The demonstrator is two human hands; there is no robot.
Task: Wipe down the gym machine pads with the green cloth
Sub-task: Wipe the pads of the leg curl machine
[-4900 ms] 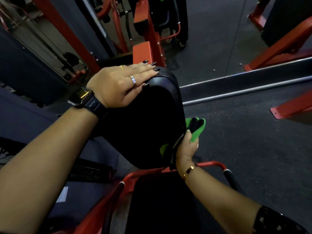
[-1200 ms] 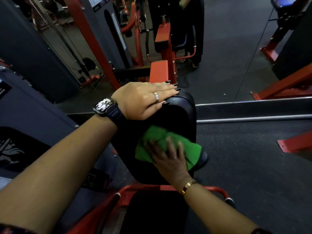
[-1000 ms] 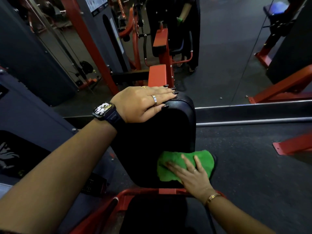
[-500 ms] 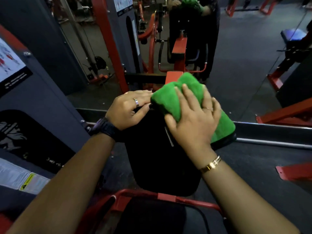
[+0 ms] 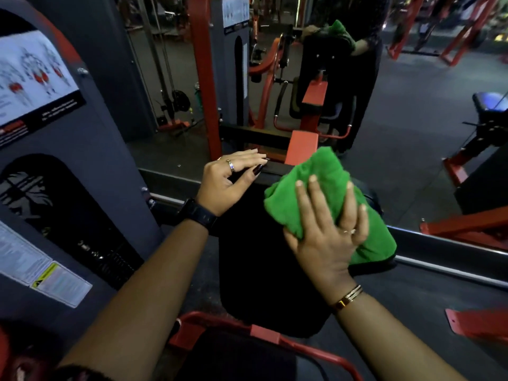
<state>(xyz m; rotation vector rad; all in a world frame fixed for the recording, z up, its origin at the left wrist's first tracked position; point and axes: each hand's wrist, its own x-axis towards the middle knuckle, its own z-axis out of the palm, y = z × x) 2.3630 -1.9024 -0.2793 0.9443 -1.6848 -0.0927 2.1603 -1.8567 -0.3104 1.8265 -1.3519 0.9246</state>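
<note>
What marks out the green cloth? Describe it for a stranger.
Find the upright black pad at centre. Over its top right corner, under the right hand, lies the green cloth. Beside black padding and the red frame, it alone is bunched, bright green.

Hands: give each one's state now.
Left hand: open, resting on the pad top.
Right hand: open, flat, pressing the cloth on the pad.

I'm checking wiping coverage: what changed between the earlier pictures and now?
The right hand moved the green cloth from the lower right side of the pad up onto its top right corner, pressing it flat. The left hand stayed resting on the top edge.
</note>
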